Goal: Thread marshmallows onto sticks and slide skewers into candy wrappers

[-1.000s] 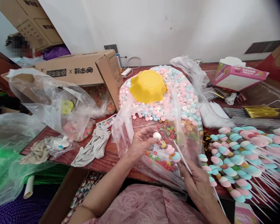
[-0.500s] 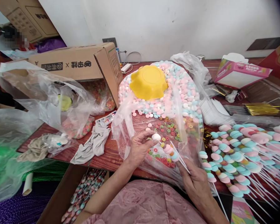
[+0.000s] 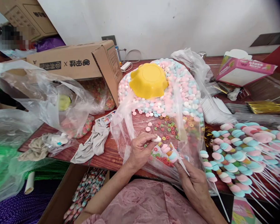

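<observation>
My left hand (image 3: 142, 148) pinches a white marshmallow (image 3: 157, 139) between thumb and fingertips, just beyond the threaded end of a skewer. That skewer carries marshmallows and small candy rings (image 3: 166, 150) in pink, yellow and blue. My right hand (image 3: 193, 179) is closed around its white stick (image 3: 184, 165), along with what looks like at least one bare stick. Loose green, red and yellow candy rings (image 3: 169, 126) lie below on clear plastic. Behind them spreads a heap of pink, blue and white marshmallows (image 3: 186, 84) with an upturned yellow bowl (image 3: 149, 81) on it.
Finished-looking marshmallow skewers (image 3: 235, 155) are piled on the right. A cardboard box (image 3: 72, 60) and plastic bags stand left, near a grey cloth (image 3: 92, 144). Gold twist ties (image 3: 266, 107) and a pink carton (image 3: 245, 70) sit at back right. More skewers (image 3: 86, 193) fill a box below the table.
The white marshmallow in my left fingers has tilted flatter and come slightly lower. My right hand keeps its hold on the sticks, nearly in place. The view has shifted slightly.
</observation>
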`<state>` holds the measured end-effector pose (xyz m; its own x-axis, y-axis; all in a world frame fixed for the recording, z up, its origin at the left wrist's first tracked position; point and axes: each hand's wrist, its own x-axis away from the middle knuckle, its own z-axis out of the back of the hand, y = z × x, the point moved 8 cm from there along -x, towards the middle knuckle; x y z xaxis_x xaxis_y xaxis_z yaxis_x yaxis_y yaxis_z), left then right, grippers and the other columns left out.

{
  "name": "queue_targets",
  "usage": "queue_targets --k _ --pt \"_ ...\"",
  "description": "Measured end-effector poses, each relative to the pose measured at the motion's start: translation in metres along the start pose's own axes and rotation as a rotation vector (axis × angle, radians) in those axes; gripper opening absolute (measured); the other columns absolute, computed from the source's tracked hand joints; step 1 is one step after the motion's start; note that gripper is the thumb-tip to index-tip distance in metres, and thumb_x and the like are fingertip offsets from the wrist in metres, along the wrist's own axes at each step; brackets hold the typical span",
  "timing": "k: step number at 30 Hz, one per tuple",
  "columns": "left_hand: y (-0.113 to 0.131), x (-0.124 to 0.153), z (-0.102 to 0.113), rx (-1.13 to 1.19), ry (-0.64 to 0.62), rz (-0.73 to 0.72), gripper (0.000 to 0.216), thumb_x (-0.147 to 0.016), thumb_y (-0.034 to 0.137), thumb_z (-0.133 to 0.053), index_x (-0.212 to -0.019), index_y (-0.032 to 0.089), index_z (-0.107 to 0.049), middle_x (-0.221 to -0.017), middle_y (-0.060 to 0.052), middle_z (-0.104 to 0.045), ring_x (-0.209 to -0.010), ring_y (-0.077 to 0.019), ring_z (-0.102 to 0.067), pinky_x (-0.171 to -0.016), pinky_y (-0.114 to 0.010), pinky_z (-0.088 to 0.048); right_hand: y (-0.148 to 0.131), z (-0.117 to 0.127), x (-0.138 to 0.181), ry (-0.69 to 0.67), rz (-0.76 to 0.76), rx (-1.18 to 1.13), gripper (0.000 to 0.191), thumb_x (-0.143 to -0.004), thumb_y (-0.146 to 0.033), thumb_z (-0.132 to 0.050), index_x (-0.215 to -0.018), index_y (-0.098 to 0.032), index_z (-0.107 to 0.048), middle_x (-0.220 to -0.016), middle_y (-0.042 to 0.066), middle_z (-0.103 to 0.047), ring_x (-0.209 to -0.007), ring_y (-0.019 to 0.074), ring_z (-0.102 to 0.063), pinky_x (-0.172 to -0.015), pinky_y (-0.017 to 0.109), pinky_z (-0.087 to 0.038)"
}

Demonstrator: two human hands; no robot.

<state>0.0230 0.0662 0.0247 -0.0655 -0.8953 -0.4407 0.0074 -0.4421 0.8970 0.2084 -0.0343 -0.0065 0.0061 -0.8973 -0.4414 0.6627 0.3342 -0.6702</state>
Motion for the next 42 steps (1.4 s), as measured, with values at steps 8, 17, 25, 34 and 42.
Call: queue_targets --k 8,17,25,34,42 --pt "0.029 0.004 -0.004 -0.24 -0.07 -0.309 0.025 -0.085 0.004 -0.059 -0.099 0.021 -0.071 -0.088 -0.005 -0.075 -0.083 -0.0154 -0.068 -0.077 -0.03 -0.055 -0.013 -0.011 -0.009 -0.021 -0.038 -0.096 0.026 -0.09 -0.016 -0.046 -0.1 -0.013 -0.07 -0.068 0.002 -0.065 -0.055 0.0141 -0.057 -0.056 0.024 -0.047" --pt "-0.01 0.003 0.009 0.208 0.084 0.124 0.038 -0.082 0.021 -0.068 -0.119 0.026 -0.064 -0.109 -0.005 -0.07 -0.093 -0.016 -0.067 -0.082 -0.03 -0.055 -0.008 -0.025 -0.02 -0.051 -0.084 -0.108 0.021 -0.09 -0.018 -0.045 -0.088 -0.016 -0.066 -0.063 -0.001 -0.06 -0.055 0.0137 -0.053 -0.054 0.023 -0.044" --pt "-0.034 0.019 -0.029 0.65 0.069 0.601 0.027 -0.083 0.043 -0.067 -0.085 0.017 -0.067 -0.08 -0.004 -0.07 -0.071 -0.0144 -0.065 -0.072 -0.028 -0.052 -0.013 -0.027 -0.018 -0.041 -0.066 -0.104 0.021 -0.09 -0.016 -0.046 -0.095 -0.016 -0.067 -0.067 -0.001 -0.063 -0.055 0.0129 -0.054 -0.055 0.022 -0.044" --pt "-0.035 0.021 -0.047 0.897 0.154 0.731 0.04 -0.076 0.054 -0.071 -0.076 0.018 -0.054 -0.062 0.004 -0.053 -0.051 -0.0081 -0.051 -0.053 -0.022 -0.043 -0.013 -0.041 -0.017 -0.124 -0.188 -0.208 0.02 -0.094 -0.023 -0.045 -0.088 -0.019 -0.063 -0.065 -0.003 -0.053 -0.057 0.0124 -0.047 -0.056 0.023 -0.04" --pt "-0.034 0.001 -0.052 1.02 0.173 0.758 0.053 -0.08 0.063 -0.062 -0.06 0.02 -0.038 -0.04 0.009 -0.03 -0.033 -0.0054 -0.027 -0.037 -0.02 -0.026 -0.013 -0.048 -0.018 -0.188 -0.257 -0.341 0.03 -0.097 -0.034 -0.045 -0.073 -0.019 -0.056 -0.059 -0.004 -0.048 -0.054 0.0116 -0.044 -0.055 0.023 -0.039"
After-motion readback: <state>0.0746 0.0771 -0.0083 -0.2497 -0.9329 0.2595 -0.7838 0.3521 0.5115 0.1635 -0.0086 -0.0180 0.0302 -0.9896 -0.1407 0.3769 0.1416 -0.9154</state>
